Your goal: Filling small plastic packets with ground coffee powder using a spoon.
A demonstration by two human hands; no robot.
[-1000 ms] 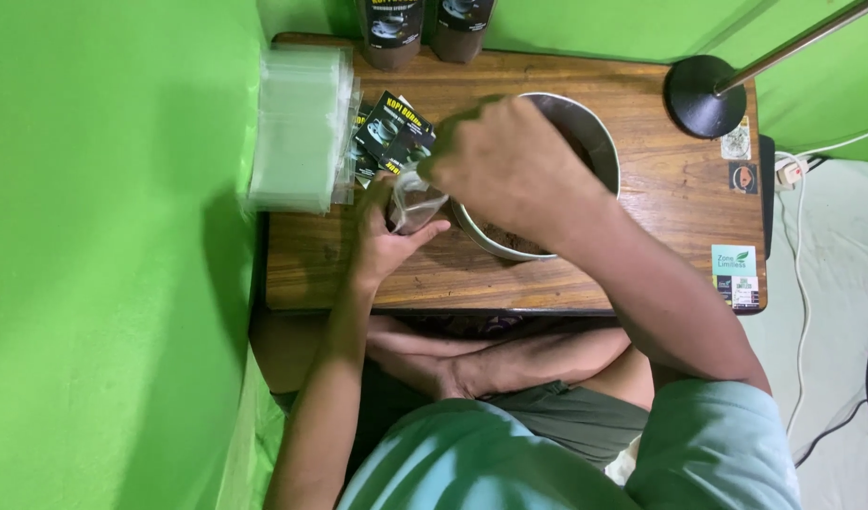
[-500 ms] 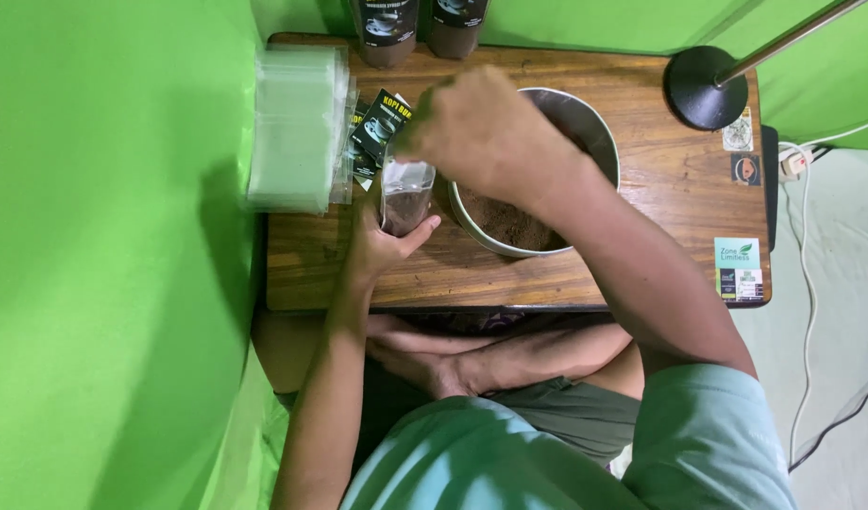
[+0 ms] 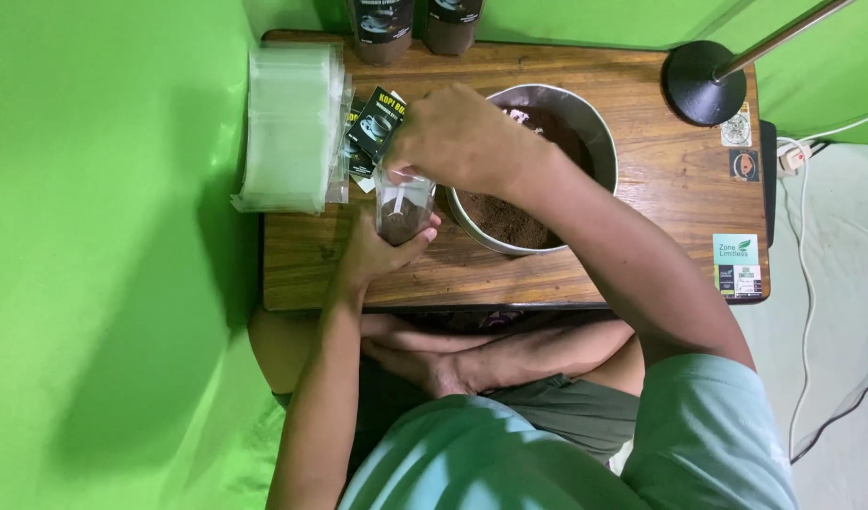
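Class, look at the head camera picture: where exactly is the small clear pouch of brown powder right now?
The small clear pouch stands on the wooden table, cupped by the left hand, just left of the metal bowl, with the right hand above it.

Home packing corner: I sit cross-legged at a low wooden table (image 3: 641,189), green backdrop (image 3: 103,236) left of my hands, lamp base (image 3: 703,83) to their right.

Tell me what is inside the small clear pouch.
The small clear pouch in the left hand holds dark brown powder and a white spoon. The right hand covers its opening.
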